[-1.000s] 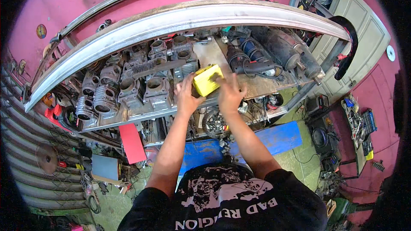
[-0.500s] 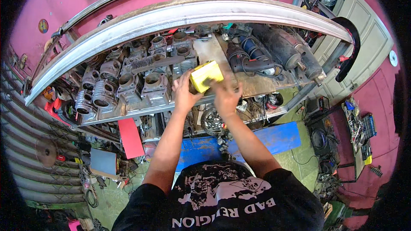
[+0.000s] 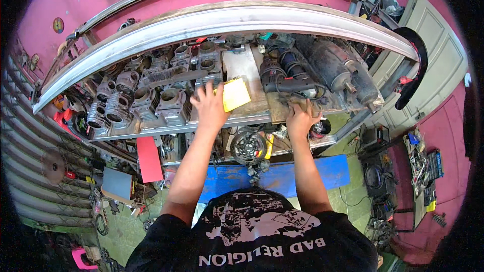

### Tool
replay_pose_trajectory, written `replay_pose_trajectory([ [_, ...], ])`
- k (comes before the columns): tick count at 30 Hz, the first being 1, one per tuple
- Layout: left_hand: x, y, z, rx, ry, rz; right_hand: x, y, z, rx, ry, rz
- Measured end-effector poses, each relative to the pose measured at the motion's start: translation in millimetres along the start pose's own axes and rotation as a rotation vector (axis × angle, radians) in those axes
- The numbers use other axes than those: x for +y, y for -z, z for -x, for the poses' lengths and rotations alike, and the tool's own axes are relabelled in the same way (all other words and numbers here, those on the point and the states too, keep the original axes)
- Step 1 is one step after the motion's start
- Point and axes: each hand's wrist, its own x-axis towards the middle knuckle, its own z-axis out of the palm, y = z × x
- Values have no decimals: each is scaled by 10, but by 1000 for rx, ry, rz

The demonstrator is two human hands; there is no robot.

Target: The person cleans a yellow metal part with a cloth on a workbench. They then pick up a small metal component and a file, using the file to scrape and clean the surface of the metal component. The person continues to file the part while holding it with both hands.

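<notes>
A yellow box [image 3: 236, 95] is at the front of the workbench, above its bare wooden part. My left hand [image 3: 209, 108] grips the box's left edge, with the other fingers spread toward the metal engine cylinders [image 3: 171, 100]. Over the front edge of the bench to the right is my right hand [image 3: 301, 120], its fingers curled at a small dark thing that I cannot make out. Just beyond it lies a dark power tool [image 3: 287, 85] with a grip and a cord.
Dark exhaust mufflers [image 3: 327, 68] lie on the bench's right side. A pale beam [image 3: 227, 17] crosses above the bench. Below its edge are a round metal part [image 3: 248, 147], a blue board [image 3: 327, 168] and a red panel [image 3: 149, 159].
My right hand has moved away from the yellow box, rightward to the bench edge near the power tool. My left hand stays at the box, whose face is now turned more upward.
</notes>
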Motion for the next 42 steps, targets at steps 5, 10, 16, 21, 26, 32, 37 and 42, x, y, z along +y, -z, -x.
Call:
replay_pose_trajectory([
  [5,369,-231,-169,76,-21,-184,-85,76,3,-19,21,-49],
  [10,396,-198,-300,74,-97,-85,-54,117,-15,7,72,-61],
  [16,309,76,-200,175,-187,44,-279,291,17,108,193,-327],
  [21,181,-89,-6,218,-153,135,-904,326,-230,175,351,-447],
  [26,37,-291,-25,258,-121,159,-1362,55,170,145,531,-406],
  [32,122,-175,22,184,-101,255,-1126,92,-5,183,380,-351],
  [37,56,-253,51,187,-80,307,-971,102,134,191,528,-319],
  [42,7,-242,-18,158,-69,378,-1072,98,308,202,482,-307],
])
